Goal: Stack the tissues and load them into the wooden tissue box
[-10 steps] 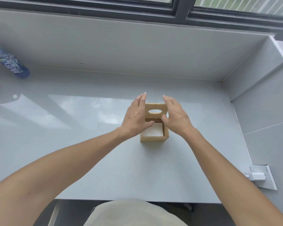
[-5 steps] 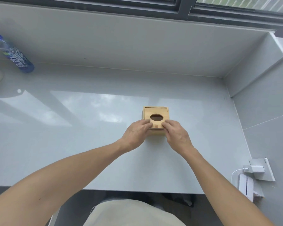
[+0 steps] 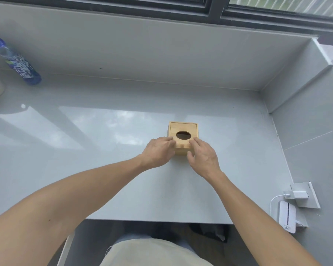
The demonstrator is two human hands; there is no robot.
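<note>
Though small and likely light, the wooden tissue box (image 3: pixel 183 138), right of the worktop's (image 3: pixel 85 150) centre, looks rigid and smooth-sided, best held by opposite walls; left hand (image 3: pixel 159 151) and right hand (image 3: pixel 203 155) rest loosely curled fingers on its 6 o'clock edge.

Smooth wooden tissue box (image 3: pixel 183 129), glossy grey countertop (image 3: pixel 104 150)
</note>
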